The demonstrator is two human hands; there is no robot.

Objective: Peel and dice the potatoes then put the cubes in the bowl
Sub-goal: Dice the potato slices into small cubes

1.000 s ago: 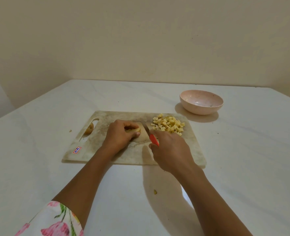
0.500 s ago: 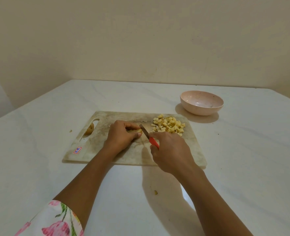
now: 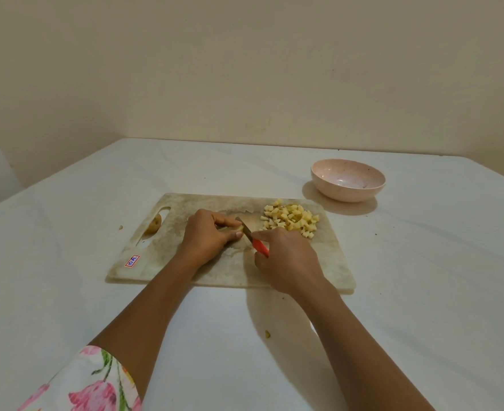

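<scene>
Since a moment ago the small red-handled knife [image 3: 252, 237] has edged left. Its blade now meets the pale potato piece [image 3: 236, 228], which is mostly hidden under the curled fingers of the left hand [image 3: 206, 235]. The right hand [image 3: 286, 262] wraps the handle, leaving only a red stub showing. Diced yellow potato cubes [image 3: 290, 221] are heaped on the worn marbled cutting board [image 3: 161, 262]. The pink speckled bowl [image 3: 345, 194] stands just beyond on the white tabletop [image 3: 422, 262]. A brownish lump [image 3: 155, 223] in the board's slot is hard to make out.

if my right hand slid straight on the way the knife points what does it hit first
Most likely the potato piece held by the left hand: the right hand aims the knife up and left, its blade right beside that piece. Depth is unclear.
</scene>
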